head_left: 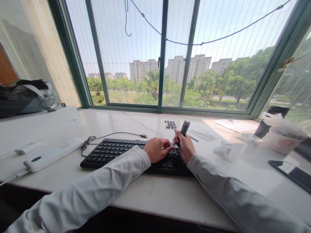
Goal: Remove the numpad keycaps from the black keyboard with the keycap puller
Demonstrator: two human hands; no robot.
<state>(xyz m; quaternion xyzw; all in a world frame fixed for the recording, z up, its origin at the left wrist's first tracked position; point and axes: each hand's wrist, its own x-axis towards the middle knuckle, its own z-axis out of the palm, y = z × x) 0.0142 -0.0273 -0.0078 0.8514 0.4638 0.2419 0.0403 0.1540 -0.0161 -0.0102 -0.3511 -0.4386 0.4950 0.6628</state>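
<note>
A black keyboard lies near the counter's front edge. Its right-hand key block shows gaps where keycaps are off. My right hand is closed around a black, thick-handled tool, its ridged end pointing up; the lower end is hidden by my fingers, just above the number keys. Close beside it, my left hand is over the keyboard's right part, fingers curled and thumb near the index finger. Whatever it pinches is too small to make out. Several loose black keycaps sit in rows behind the keyboard.
A blue thin stick and clear plastic wrapping lie right of my hands. Further right are crumpled plastic, paper, a bagged tub and a phone. A white power strip and cable are left.
</note>
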